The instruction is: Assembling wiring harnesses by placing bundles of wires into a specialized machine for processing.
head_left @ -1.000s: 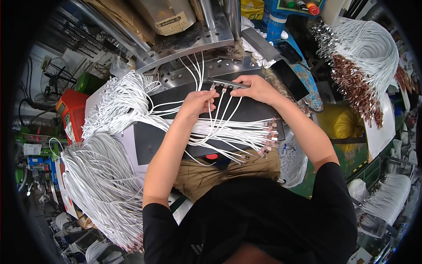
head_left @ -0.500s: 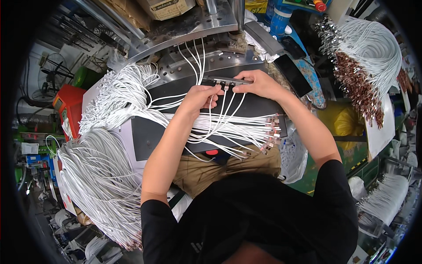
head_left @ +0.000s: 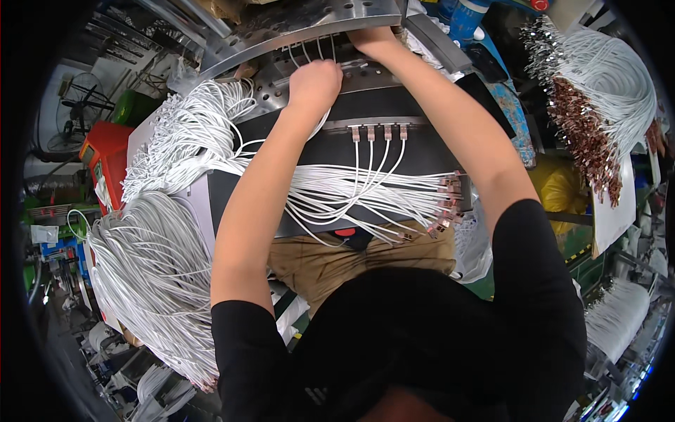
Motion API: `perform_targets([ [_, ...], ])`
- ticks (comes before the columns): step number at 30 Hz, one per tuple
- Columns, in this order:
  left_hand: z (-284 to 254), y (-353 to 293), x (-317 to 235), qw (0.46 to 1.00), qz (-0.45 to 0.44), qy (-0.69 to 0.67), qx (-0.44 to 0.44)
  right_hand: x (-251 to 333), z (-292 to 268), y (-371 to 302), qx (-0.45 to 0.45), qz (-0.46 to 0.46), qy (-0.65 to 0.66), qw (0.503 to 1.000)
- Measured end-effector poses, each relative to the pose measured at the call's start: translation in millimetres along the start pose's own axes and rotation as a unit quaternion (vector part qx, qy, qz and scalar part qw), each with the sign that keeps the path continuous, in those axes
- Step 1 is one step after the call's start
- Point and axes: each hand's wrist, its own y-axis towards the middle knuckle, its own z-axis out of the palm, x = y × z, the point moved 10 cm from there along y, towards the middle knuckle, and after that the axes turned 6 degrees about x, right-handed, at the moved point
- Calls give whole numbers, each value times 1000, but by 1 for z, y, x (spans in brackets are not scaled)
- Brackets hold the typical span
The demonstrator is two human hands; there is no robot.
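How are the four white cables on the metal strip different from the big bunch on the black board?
The four cables are few, but the big bunch has many.
The four cables' ends sit spaced in a row along the metal strip; the bunch's ends crowd together at the right.
The four cables come down from the strip, while the bunch lies mostly sideways.
Both are white with coppery ends.

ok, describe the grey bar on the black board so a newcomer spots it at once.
Find the black board in front of the person. On its far half lies a thin grey bar. Unlike the cable bundle nearer the person, it has four plugs evenly spaced along its near edge.
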Motion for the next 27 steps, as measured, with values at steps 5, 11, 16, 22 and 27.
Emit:
perform_targets([
  [5,-6,-7,25,997,-25,-28,65,-13,24,17,-93,59,259,960],
  [11,-79,-51,-15,986,150,-61,-34,-20,17,8,-17,149,314,938],
  [16,-239,-87,178,949,-103,-38,-296,-6,-9,-9,-12,-8,47,999],
  [22,-182,-148,227,938,-327,112,-1,68,-96,-79,115,117,151,975],
  [27,-80,-164,-58,963,193,-190,9,79,-141,-119,149,78,101,981],
])
